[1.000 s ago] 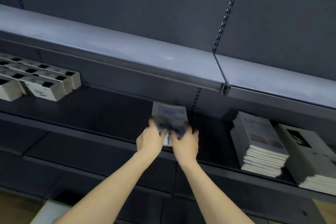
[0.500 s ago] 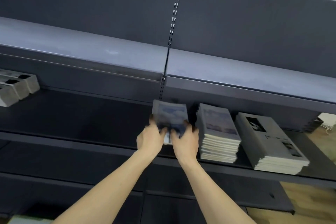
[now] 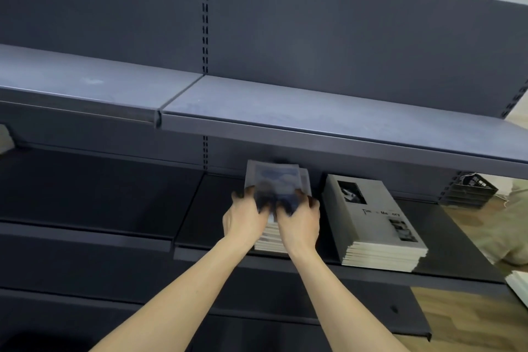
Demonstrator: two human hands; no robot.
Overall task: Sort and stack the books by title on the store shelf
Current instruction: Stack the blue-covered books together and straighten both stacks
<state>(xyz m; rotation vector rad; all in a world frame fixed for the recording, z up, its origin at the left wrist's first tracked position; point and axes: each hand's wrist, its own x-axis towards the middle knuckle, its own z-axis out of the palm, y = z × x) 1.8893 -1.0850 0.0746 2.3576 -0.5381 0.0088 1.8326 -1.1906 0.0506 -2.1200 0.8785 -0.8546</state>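
Note:
My left hand point(image 3: 246, 218) and my right hand point(image 3: 300, 221) grip the near edge of a book with a blue-and-white cover point(image 3: 275, 180). The book sits over a stack of like books point(image 3: 268, 241) on the dark middle shelf point(image 3: 217, 208); whether it rests on the stack I cannot tell. Most of that stack is hidden by my hands. Right of it stands a second stack of grey books point(image 3: 374, 223) with a black-and-white photo and a title on the top cover.
A grey upper shelf point(image 3: 314, 114) overhangs the books closely. Left of the stacks the middle shelf is bare. A dark slotted rack point(image 3: 468, 188) stands past the shelf's right end, over a wooden floor point(image 3: 468, 311). A white object point(image 3: 518, 284) shows at the right edge.
Both hands carried the blue-covered book to the right along the shelf, from a bare spot beside the stacks to over the left stack. The view panned right with them.

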